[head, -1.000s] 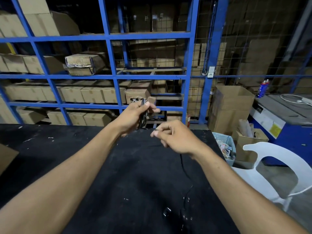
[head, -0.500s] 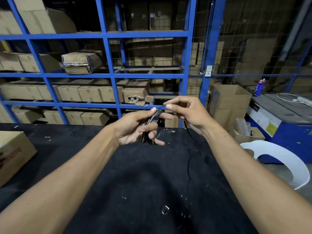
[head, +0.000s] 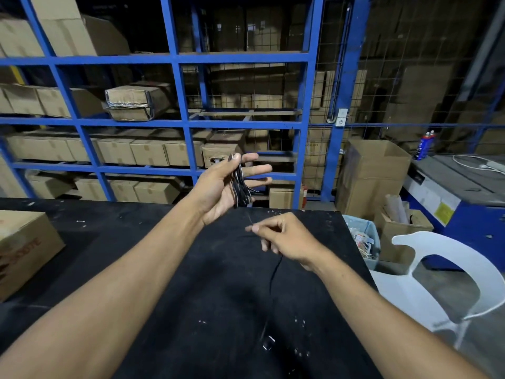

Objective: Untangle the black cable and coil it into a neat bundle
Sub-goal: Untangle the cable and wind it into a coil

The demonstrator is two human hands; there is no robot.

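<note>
Coiling black cable (head: 240,184) onto left hand (head: 218,187): loops may slip off.
Left hand holds the loops above the counter (head: 136,269) w/ fingers spread, thumb only pinning them. Right hand (head: 287,239) pinches the free strand, rest trailing down to the counter. Likely risk: a tug from the right, or a snag in the trailing slack, pulls loops free & re-tangles the bundle.

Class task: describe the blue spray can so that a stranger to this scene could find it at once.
Start at the white plastic chair on the right, then look up to the grey-topped blue bench behind it. The blue spray can stands upright at its far corner, the only red-capped thing there.
</note>
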